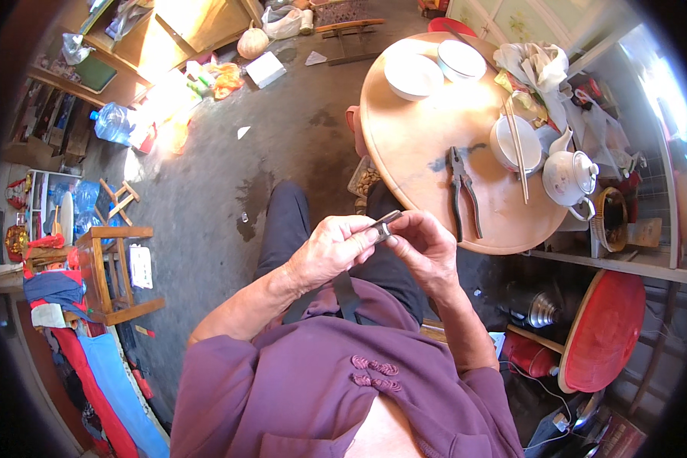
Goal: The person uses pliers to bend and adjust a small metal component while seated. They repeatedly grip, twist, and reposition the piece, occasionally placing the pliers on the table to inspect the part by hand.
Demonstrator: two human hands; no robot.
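Note:
My left hand [334, 248] and my right hand [424, 244] meet above my lap, both closed on a small metal piece [383, 224] that has a darker flat part and a silvery band; its exact kind is too small to tell. Near my hands, on the round wooden table [404, 153] to the front right, lie black-handled pliers [466, 198]. To their right are a white bowl [504, 137] with chopsticks across it and a white teapot [565, 175].
Two more bowls [412, 75] stand at the table's back. A basket [360, 179] sits beside it, a red round board [603, 328] leans at lower right. Wooden stools [116, 301] are on the left; plastic bottles [113, 124] and bags lie on the floor ahead.

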